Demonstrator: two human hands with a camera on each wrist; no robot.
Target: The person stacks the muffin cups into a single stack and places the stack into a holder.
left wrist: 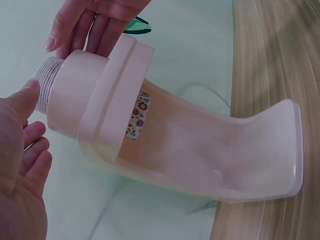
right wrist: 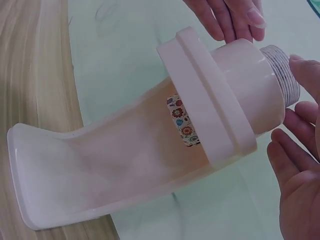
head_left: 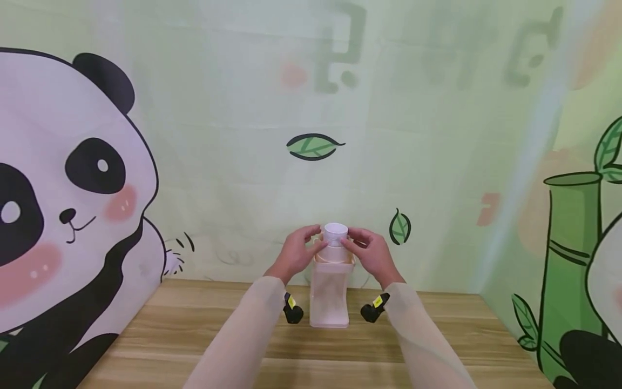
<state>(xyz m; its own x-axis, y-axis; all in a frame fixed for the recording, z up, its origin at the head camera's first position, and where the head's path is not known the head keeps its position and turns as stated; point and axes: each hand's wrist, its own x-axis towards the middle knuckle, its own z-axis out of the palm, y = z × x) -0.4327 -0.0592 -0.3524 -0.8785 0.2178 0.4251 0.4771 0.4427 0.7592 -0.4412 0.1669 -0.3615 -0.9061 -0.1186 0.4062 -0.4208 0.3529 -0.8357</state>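
Note:
A pale pink cup dispenser (head_left: 329,297) stands upright on the wooden table, with a wide collar and an open front. From its top rises a stack of white paper cups (head_left: 335,233), the close-set rims showing in both wrist views. Below the collar a flower-patterned cup (left wrist: 139,117) shows inside the dispenser. My left hand (head_left: 297,249) holds the stack's left side, thumb in front at the rims and fingers behind. On the other side my right hand (head_left: 373,249) holds it the same way, its thumb (right wrist: 302,70) close against the rims.
The wooden table (head_left: 218,329) reaches back to a pale green cloth backdrop (head_left: 233,178) printed with pandas, leaves and bamboo. Small black devices with yellow labels sit below each wrist, a left one (head_left: 293,312) and a right one (head_left: 373,309).

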